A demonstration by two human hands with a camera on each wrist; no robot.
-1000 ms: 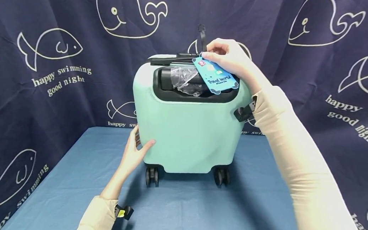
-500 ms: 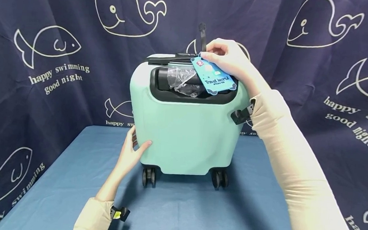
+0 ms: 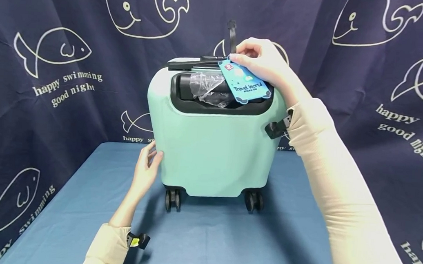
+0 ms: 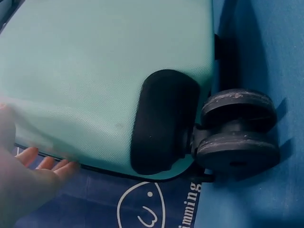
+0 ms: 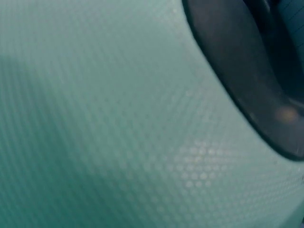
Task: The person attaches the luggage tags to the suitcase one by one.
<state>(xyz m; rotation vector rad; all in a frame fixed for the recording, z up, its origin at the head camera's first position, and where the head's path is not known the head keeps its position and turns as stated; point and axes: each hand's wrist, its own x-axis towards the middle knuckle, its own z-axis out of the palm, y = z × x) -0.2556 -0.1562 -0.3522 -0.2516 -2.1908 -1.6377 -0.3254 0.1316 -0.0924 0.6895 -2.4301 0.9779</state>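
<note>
A mint-green suitcase (image 3: 213, 152) stands upright on its black wheels in the head view. My right hand (image 3: 264, 62) is at its top right, thumb and fingers pinching the upper end of a blue luggage tag (image 3: 242, 83) printed "Travel world". A black strap (image 3: 232, 37) sticks up beside those fingers. Low on the suitcase's left side, my left hand (image 3: 146, 170) touches the edge, thumb near the front corner and fingers loosely extended along the side. The left wrist view shows that hand's fingers (image 4: 61, 168) by the suitcase's edge, near a double wheel (image 4: 237, 128).
Crumpled clear plastic (image 3: 211, 89) wraps the black handle in the suitcase's dark recess (image 3: 216, 109). Blue cloth (image 3: 203, 242) covers the table. A navy curtain (image 3: 205, 9) with whale and fish outlines hangs close behind. Only suitcase shell (image 5: 118, 118) fills most of the right wrist view.
My left thumb has slid left across the front face to the suitcase's edge. The right hand keeps its pinch on the luggage tag. The head view has shifted slightly.
</note>
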